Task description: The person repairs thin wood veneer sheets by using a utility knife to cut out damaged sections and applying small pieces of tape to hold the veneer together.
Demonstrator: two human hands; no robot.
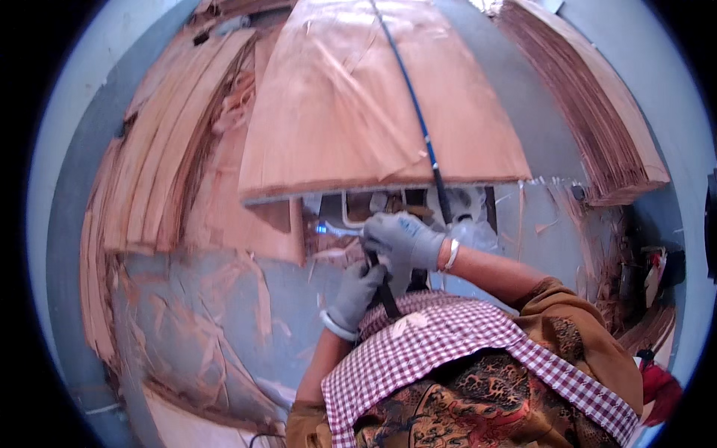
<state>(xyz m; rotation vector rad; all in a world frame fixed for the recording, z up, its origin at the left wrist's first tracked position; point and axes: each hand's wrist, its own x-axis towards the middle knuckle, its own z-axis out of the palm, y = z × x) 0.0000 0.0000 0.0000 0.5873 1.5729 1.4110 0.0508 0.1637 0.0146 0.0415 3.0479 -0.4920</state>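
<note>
Centre of frame: right hand (403, 240), gloved in grey, fingers curled around the upper part of a black tool handle (382, 287); left hand (357, 295), also gloved, wrapped around the same handle just below. A blue hose (414, 104) runs from the hands toward the top edge, across a stack of thin veneer sheets (358, 112). More veneer piles (164, 149) fill the upper left.

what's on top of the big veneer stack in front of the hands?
A blue and black hose runs across the top sheet of the veneer stack. The sheet is split and splintered. Lower sheets show only at the edge.
</note>
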